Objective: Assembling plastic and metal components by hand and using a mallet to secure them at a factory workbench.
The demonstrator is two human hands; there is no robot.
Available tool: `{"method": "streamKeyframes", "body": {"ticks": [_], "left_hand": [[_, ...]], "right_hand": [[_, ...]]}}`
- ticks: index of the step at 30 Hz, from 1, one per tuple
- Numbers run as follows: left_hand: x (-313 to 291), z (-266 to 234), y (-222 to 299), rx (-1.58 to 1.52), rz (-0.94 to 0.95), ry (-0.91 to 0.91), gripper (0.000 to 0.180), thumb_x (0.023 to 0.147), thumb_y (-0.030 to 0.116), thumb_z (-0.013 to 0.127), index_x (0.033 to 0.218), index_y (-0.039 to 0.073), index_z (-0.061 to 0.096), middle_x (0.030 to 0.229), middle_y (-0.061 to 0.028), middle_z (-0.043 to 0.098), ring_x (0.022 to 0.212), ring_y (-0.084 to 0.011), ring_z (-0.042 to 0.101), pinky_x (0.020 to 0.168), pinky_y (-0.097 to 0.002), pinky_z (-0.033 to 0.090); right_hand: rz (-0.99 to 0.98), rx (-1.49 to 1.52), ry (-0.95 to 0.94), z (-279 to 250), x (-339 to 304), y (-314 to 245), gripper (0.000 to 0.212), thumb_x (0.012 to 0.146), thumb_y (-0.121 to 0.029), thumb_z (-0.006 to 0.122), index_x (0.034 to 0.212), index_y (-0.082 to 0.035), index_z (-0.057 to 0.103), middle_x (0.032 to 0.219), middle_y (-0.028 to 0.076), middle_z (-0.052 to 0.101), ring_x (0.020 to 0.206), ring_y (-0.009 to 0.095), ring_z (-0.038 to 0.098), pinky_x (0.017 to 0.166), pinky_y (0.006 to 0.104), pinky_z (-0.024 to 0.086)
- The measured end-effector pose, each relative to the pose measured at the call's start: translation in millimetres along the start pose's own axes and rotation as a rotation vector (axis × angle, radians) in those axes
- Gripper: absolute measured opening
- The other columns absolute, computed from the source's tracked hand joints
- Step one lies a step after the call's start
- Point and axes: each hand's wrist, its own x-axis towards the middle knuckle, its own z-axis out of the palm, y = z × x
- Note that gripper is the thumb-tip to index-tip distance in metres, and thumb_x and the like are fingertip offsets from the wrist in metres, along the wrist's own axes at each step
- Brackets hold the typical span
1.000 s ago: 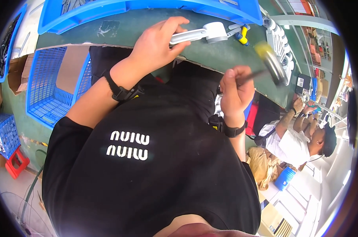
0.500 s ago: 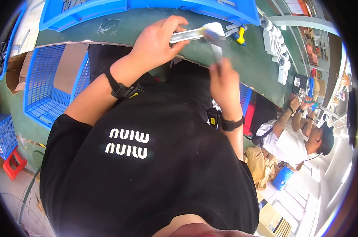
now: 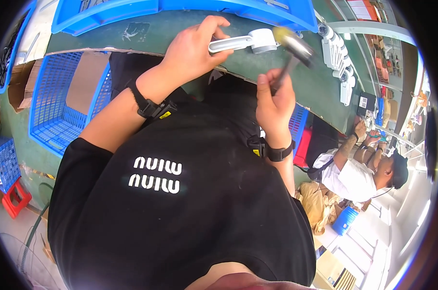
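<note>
My left hand (image 3: 192,47) is closed on the handle of a white part with a hollow handle and a round, cup-like head (image 3: 263,40). That part rests on or just over the green worktop (image 3: 156,37); I cannot tell which. Beside it, my right hand (image 3: 276,104) is wrapped round the shaft of a hammer (image 3: 298,48). The hammer's metal head, with a yellow face at one end, is blurred and raised to the right of the white part, apart from it.
A blue tray (image 3: 180,6) runs along the far side. Several white handled parts (image 3: 337,60) lie in a row at the right. A blue crate (image 3: 55,125) stands at the left, above a red stool (image 3: 17,198). A co-worker (image 3: 352,174) works at the far right.
The hammer has lifted off the white part's round head and swung right. It now covers a yellow-and-blue thing on the worktop. My left hand has barely moved.
</note>
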Motion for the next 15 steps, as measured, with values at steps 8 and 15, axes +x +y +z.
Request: {"method": "streamKeyframes", "body": {"ticks": [8, 15], "left_hand": [[-2, 2, 0, 0.042, -0.041, 0.008, 0.061, 0.086, 0.017, 0.087, 0.136, 0.009, 0.053, 0.095, -0.0079, 0.077, 0.085, -0.0359, 0.075, 0.074, -0.0455, 0.061], [0, 1, 5, 0.145, 0.131, 0.009, 0.043, 0.086, 0.014, 0.086, 0.125, 0.009, 0.068, 0.097, -0.0085, 0.075, 0.087, -0.0342, 0.074, 0.076, -0.0449, 0.06]], "right_hand": [[-0.131, -0.315, -0.204, -7, -2, -8, 0.016, 0.105, -0.012, 0.071, 0.105, -0.002, 0.058, 0.072, 0.021, 0.064, 0.068, 0.047, 0.065, 0.062, 0.0468, 0.052], [-0.103, 0.103, 0.114, -15, -8, 2, 0.019, 0.106, -0.012, 0.072, 0.097, -0.001, 0.061, 0.069, 0.006, 0.057, 0.064, 0.012, 0.053, 0.058, 0.0319, 0.042]]}}
